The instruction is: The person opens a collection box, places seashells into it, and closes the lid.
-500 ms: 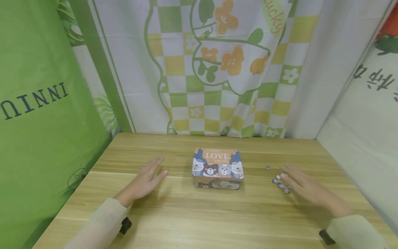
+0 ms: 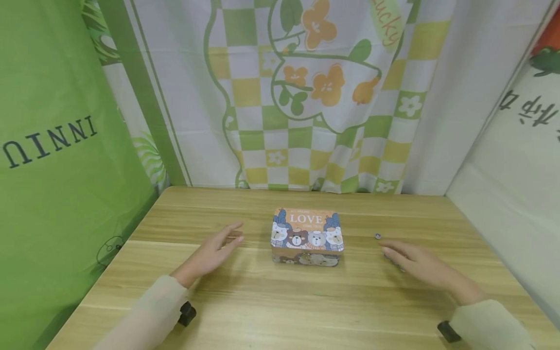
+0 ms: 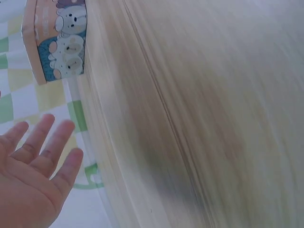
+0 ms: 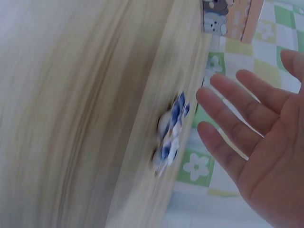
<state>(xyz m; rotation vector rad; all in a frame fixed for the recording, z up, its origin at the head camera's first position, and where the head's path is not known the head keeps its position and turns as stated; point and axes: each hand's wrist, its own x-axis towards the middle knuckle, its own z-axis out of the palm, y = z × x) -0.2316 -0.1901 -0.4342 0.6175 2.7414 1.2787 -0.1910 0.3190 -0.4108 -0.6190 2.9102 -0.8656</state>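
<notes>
A rectangular box printed with bears and the word LOVE sits closed on the wooden table. To its left my left hand hovers over the tabletop, holding nothing, its fingers loosely extended toward the box. On the other side my right hand is held above several small purple-and-white shell-like pieces and hides most of them in the head view. The right wrist view shows these pieces bunched on the wood, apart from the spread, bare fingers. One more piece lies alone just beyond the right fingertips.
The wooden table ends at a patterned green-and-yellow curtain behind the box. Green fabric hangs along the left side and white cloth along the right. A thin dark cable shows at the left edge.
Both hands have shifted inward toward the box, the left rightward and the right leftward. The right hand now covers more of the small pieces. The box has stayed put.
</notes>
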